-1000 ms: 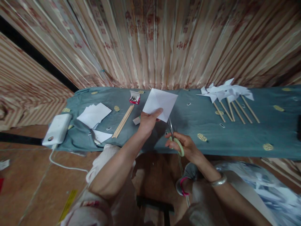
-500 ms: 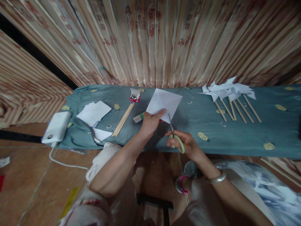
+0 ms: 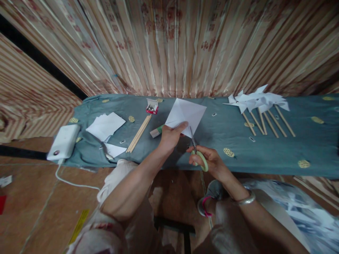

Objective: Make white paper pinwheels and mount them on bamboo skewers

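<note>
A white square of paper (image 3: 186,112) is pinched in my left hand (image 3: 171,135), its thumb lying across the lower part. My right hand (image 3: 209,160) grips scissors (image 3: 201,161) with pale green handles, and their blades meet the paper's lower corner. Left of the paper stands a small red box (image 3: 152,107) with shiny metal pieces inside. Beside it lie several wooden sticks (image 3: 139,134). A green and grey stick-shaped object (image 3: 156,132) is partly hidden behind my left hand.
Several white paper pinwheels (image 3: 258,101) on sticks lie at the right of the cloth-covered table (image 3: 275,155). White paper sheets (image 3: 106,126) are stacked at the left, near a white device (image 3: 64,143) with a cable. A curtain (image 3: 169,49) hangs behind.
Almost nothing differs. Both hands, the paper and the scissors keep nearly the same places, with only a slight shift of the view.
</note>
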`<state>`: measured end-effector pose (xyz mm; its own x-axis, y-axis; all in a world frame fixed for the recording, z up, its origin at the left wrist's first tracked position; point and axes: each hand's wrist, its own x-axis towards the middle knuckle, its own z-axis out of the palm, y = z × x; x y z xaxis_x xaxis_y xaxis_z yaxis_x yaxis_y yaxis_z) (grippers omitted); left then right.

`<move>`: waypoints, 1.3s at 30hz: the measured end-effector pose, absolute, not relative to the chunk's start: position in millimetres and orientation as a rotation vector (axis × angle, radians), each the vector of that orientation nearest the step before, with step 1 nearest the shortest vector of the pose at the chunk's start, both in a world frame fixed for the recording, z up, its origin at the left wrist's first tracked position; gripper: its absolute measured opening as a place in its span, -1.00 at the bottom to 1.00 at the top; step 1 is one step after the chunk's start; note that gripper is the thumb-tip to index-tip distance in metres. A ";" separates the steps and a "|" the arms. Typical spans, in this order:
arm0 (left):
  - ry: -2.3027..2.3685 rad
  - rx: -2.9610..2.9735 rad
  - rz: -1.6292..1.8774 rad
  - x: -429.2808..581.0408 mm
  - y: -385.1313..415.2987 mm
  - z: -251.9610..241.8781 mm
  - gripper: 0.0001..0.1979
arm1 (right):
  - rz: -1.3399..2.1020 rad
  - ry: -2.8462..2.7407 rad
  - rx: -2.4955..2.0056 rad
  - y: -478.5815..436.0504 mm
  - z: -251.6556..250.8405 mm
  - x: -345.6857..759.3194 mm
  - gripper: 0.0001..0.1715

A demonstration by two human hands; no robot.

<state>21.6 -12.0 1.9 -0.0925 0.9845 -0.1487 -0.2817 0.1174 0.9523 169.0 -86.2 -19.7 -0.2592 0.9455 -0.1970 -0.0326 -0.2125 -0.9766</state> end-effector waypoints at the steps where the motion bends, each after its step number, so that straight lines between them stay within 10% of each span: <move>1: 1.139 0.849 1.309 21.6 -11.9 1.8 -0.78 | 1.585 -1.242 -1.183 -86.2 -20.1 169.0 -0.55; 39: 1.148 0.847 1.218 15.3 -15.4 9.5 -0.91 | 1.644 -1.058 -1.240 -83.5 -10.1 164.2 -0.54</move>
<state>15.3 -15.4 9.5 -0.0350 0.9787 -0.2025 -0.2601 0.1867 0.9474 164.2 -83.5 -10.1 -0.1959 0.9329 -0.3021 -0.1117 -0.3273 -0.9383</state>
